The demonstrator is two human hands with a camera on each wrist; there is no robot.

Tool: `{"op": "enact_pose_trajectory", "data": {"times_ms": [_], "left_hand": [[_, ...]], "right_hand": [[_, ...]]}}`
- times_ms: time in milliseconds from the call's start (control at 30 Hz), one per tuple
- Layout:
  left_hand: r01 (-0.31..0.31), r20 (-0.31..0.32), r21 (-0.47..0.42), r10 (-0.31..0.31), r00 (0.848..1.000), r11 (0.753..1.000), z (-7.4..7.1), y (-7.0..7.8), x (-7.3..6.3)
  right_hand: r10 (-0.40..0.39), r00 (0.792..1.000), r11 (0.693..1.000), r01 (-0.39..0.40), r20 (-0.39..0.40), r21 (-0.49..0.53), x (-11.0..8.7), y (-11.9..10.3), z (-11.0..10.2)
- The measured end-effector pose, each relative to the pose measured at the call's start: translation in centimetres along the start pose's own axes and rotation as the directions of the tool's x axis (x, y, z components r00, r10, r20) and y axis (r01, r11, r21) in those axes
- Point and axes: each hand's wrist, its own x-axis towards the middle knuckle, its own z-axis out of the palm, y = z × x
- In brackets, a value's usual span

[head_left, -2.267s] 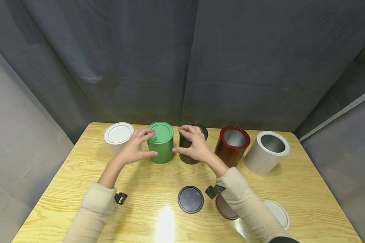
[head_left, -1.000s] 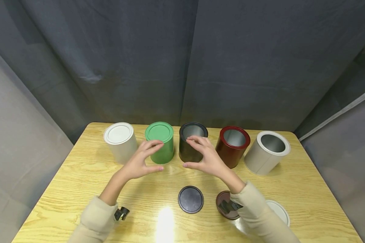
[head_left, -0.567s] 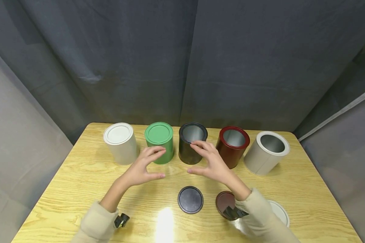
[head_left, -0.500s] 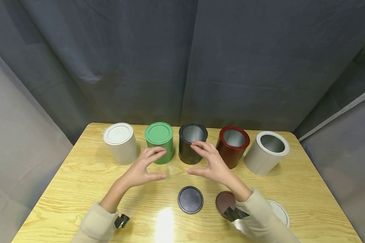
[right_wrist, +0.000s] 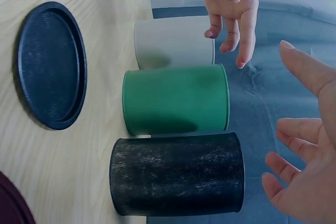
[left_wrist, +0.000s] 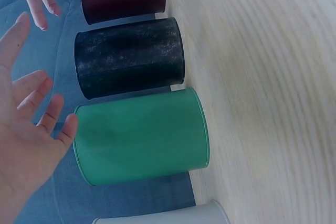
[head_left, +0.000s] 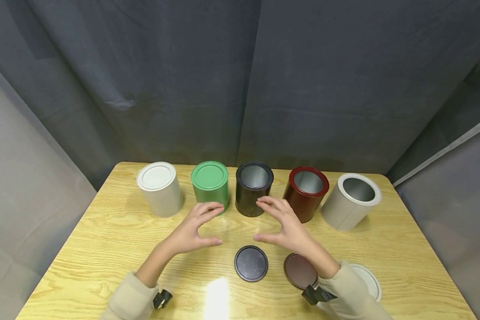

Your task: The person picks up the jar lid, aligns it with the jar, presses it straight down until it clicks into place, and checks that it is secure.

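My left hand (head_left: pixel 195 229) hovers in front of the green can (head_left: pixel 210 176), thumb and fingers spread apart, holding nothing. Facing it, my right hand (head_left: pixel 285 227) is held the same way before the black can (head_left: pixel 249 200), also without anything in its grasp. A lid covers the green can, while the black can is uncovered and shows a metal interior. Between the hands and nearer the camera, a black lid (head_left: pixel 251 263) lies flat on the table. In the left wrist view the left fingers (left_wrist: pixel 67 129) appear beside the green can's top end; contact cannot be told.
A lidded white can (head_left: pixel 161 193) stands at the row's left end. To the right are an uncovered dark red can (head_left: pixel 304 202) and an uncovered off-white can (head_left: pixel 342 211). A brown lid (head_left: pixel 298 270) and a white lid (head_left: pixel 370 281) lie on the wooden table (head_left: pixel 84 266).
Both hands have drawn back toward the camera from the green and black cans, and the right hand has also shifted rightward. The cans and lids have stayed in place.
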Motion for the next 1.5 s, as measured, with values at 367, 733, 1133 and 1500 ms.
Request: {"op": "enact_pose_trajectory", "data": {"times_ms": [367, 733, 1133, 1500], "left_hand": [[-0.015, 0.012, -0.018, 0.015, 1.0, 1.0, 1.0, 0.1, -0.3], [-0.042, 0.04, -0.036, 0.043, 0.998, 0.998, 2.6, -0.3, -0.7], [-0.014, 0.127, -0.023, 0.017, 0.992, 1.0, 4.0, -0.7, -0.9], [0.032, 0.254, -0.006, -0.029, 0.967, 0.999, 5.4, -1.1, -1.2]], "right_hand": [[-0.007, 1.0, 1.0, 0.006, -0.019, -0.013, -2.0, 0.7, 0.3], [-0.009, 0.999, 1.0, 0.008, -0.039, -0.027, -3.7, 1.9, 1.3], [-0.043, 0.999, 0.999, 0.043, 0.008, -0.026, -5.2, 3.2, 2.3], [-0.108, 0.993, 0.994, 0.109, 0.044, -0.03, -6.2, 4.5, 3.5]]}}
